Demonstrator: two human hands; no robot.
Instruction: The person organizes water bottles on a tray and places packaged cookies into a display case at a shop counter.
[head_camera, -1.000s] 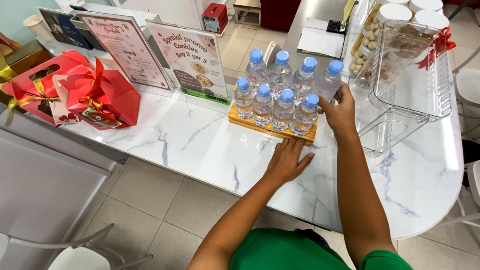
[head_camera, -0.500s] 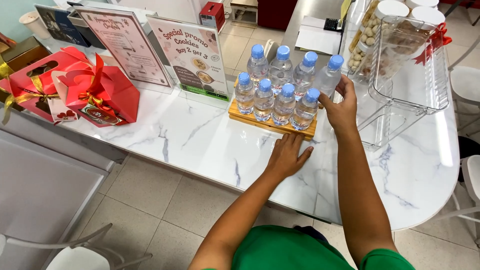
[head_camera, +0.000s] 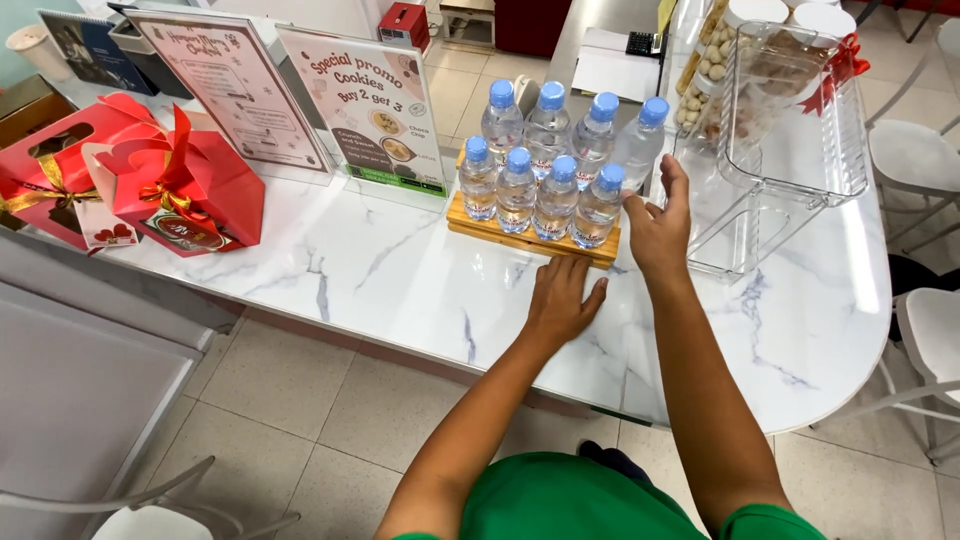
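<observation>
Resting flat with fingers spread, the left hand (head_camera: 560, 297) is pressed on the glossy, grey-veined white marble counter (head_camera: 380, 275), just before the slatted wooden tray (head_camera: 530, 240). The right hand (head_camera: 660, 225) is held open, fingers extended, beside the tray's right end, gripping nothing. Eight clear plastic water bottles (head_camera: 535, 195) with blue caps are stood on the tray in two rows, a transparent rack (head_camera: 790, 150) lying beyond and beige floor tiles below.

One view only: head camera, yours. Looks steeply down and forward over your own arms onto marble tabletop (head_camera: 380, 270). Mid-range: whole tabletop width in frame, floor tiles (head_camera: 300, 400) below, chairs at edges.
</observation>
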